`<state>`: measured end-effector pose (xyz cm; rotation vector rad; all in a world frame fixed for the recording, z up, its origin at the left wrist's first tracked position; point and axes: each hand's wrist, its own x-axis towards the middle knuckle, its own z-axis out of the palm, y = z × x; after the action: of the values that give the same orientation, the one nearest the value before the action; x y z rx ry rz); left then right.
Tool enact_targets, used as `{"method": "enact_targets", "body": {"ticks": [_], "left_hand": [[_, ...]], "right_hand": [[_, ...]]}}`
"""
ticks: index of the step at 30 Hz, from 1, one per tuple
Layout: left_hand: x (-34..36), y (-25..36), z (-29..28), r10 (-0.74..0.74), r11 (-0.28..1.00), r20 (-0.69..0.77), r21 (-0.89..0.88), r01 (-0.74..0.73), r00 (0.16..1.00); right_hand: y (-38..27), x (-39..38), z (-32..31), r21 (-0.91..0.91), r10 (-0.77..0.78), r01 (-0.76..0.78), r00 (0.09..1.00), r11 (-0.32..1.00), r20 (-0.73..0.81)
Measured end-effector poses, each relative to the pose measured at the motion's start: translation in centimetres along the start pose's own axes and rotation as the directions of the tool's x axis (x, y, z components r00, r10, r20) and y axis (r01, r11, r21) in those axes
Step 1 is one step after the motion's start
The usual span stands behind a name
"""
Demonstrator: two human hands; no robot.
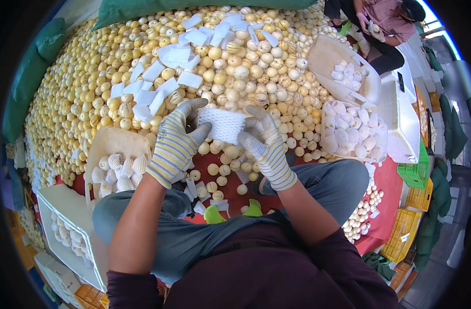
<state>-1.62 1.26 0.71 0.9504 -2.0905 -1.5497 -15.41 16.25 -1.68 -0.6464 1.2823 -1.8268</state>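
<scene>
Left hand point(176, 141): pinching the left edge of a white foam net sleeve point(222, 125) between thumb and fingers. Your right hand point(269, 147) grips its right edge, thumb at the lower corner. Sleeve sits just above frame centre, flattened, roughly rectangular, bumpy mesh texture, no melon visible in it. You're wearing knit gloves, white with yellow and blue-grey stripes; small dark printing on the back of the left one, too small to read. Below your hands, loose melons on a red sheet point(385, 201). Above them, a big melon heap point(91, 92), cream to yellow, some dark-striped, with loose foam sleeves point(188, 79) scattered upper centre. Left of your left hand, a beige tub point(109, 141) of netted melons; more netted melons point(351, 129) right of centre, and another tub point(323, 51) above those. White box point(50, 198) lower left, also holding netted melons. Right edge: green crate point(415, 172), then a yellow crate point(400, 232) with a small white label point(405, 237), illegible from here. Upper right, another person point(390, 23) sits holding something pale. Green sack point(194, 6) along the top.
</scene>
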Motion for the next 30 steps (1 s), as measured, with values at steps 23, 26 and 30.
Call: {"method": "enact_targets", "body": {"ticks": [23,26,30], "left_hand": [[1.4,0.8,0.8,-0.094,0.856,0.336,-0.453,0.248,0.937],[1.7,0.7,1.0,-0.076,0.801,0.412,-0.517,0.301,0.908],[2.5,0.2,1.7,-0.122,0.847,0.475,-0.407,0.34,0.871]], "right_hand": [[0.8,1.0,-2.5,-0.619,-0.321,0.294,0.944,0.728,0.071],[1.3,1.0,-2.8,-0.636,-0.387,0.356,0.917,0.684,0.097],[3.0,0.8,-2.6,-0.61,-0.31,0.302,0.946,0.732,0.097]]}}
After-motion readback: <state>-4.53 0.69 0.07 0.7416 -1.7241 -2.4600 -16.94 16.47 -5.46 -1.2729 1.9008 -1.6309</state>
